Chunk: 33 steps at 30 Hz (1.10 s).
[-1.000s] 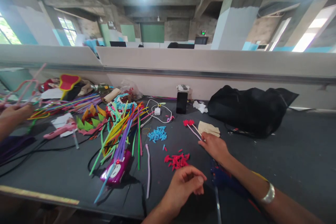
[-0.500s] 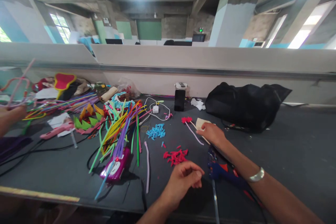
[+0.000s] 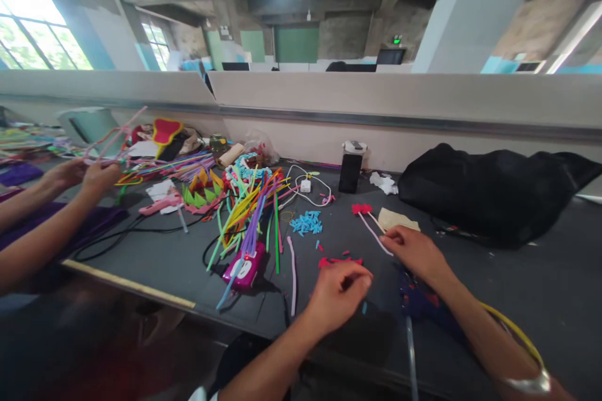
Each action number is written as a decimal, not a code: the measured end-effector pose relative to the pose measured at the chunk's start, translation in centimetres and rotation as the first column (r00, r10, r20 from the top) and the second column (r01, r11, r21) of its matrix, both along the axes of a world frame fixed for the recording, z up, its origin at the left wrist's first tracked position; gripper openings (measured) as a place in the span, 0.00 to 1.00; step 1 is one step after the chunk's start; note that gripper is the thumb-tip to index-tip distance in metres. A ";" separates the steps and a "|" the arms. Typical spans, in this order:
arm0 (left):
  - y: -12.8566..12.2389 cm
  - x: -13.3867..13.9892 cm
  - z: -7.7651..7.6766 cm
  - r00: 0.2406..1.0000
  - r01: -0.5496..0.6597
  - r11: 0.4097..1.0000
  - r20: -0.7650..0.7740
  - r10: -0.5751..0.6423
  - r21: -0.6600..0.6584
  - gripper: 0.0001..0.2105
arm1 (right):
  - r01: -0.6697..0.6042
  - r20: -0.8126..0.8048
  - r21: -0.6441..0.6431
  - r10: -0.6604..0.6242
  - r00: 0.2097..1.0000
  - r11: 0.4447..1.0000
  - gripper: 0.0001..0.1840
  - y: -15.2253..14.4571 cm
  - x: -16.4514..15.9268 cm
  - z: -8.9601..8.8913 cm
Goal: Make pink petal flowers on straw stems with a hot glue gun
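Note:
My left hand [image 3: 339, 294] hovers at the near side of a pile of small red pieces [image 3: 335, 262], partly covering it. Its thumb and fingertips are curled together; whatever is between them is too small to make out. A tiny blue piece [image 3: 364, 308] shows just below those fingers. My right hand [image 3: 416, 255] is closed at the lower end of a thin pale stick [image 3: 375, 222]. At the stick's far end is a red flower-like cluster [image 3: 362, 208], with a lilac pipe cleaner [image 3: 375, 233] alongside. Under my right forearm lies a dark blue glue gun [image 3: 423, 302], partly hidden.
A beige pad [image 3: 399, 220] lies beyond my right hand. Blue pieces [image 3: 306, 223] are heaped mid-table, left of a phone [image 3: 350, 173]. Pipe cleaners [image 3: 254, 219] rest over a purple box [image 3: 244, 268]. A black bag [image 3: 489, 194] sits right. A co-worker's hands [image 3: 89, 177] work at left.
The view has turned left, bringing both of the co-worker's hands into sight. My left hand now covers more of the red pile, and a blue piece shows below it. My right hand stays by the stick.

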<state>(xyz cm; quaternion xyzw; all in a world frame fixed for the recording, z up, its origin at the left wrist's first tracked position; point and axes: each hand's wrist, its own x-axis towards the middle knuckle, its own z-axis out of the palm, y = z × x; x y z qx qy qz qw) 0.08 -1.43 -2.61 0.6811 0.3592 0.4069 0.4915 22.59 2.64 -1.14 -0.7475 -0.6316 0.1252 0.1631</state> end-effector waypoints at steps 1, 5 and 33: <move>0.8 -0.9 0.3 0.989 -0.124 0.985 -0.066 0.133 0.119 0.09 | -0.003 -0.032 0.025 0.003 0.999 1.000 0.14 -1.2 -0.1 0.1; 4.1 -5.0 1.1 0.776 -0.420 0.849 -0.358 0.520 0.321 0.09 | 0.031 -0.193 0.149 -0.001 0.981 0.988 0.18 -5.8 -1.0 -0.8; -5.8 -0.1 -0.3 0.747 -0.210 0.663 -0.320 0.583 0.718 0.08 | 0.005 -0.787 0.436 0.378 0.488 0.900 0.25 -10.5 -8.2 -2.8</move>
